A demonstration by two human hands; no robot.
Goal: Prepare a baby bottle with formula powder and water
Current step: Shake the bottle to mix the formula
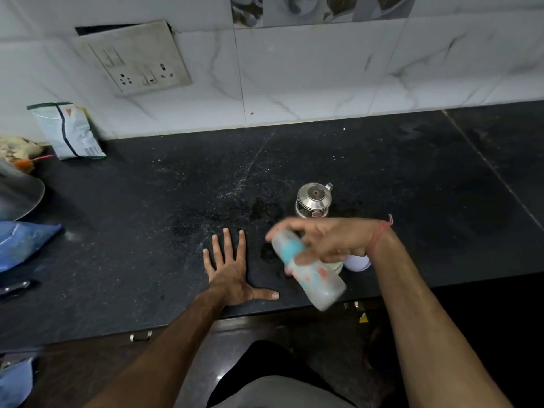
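- The baby bottle (309,270) is being held tilted above the front edge of the black stone bench (294,160), its base pointing down toward the person and its top end up toward the fingers; its outline is motion-blurred.
- The right hand (326,241) is grasping the bottle's upper half, fingers curled over it and thumb underneath; a red thread is sitting on that wrist.
- The left hand (232,267) is lying flat on the bench, palm down, fingers spread and straight, holding nothing, just to the left of the bottle.
- A white round lid (357,262) is showing partly beneath the right wrist, resting on the bench; a pale round item beside it is mostly hidden by the hand and cannot be identified.
- A small lidded steel pot (314,201) is standing upright on the bench just behind the right hand.
- A printed pouch (69,131) is leaning against the tiled wall at the far left, below a switch-and-socket plate (138,58).
- A blue plastic bag (23,242) and a steel vessel (17,192) are sitting at the left edge.
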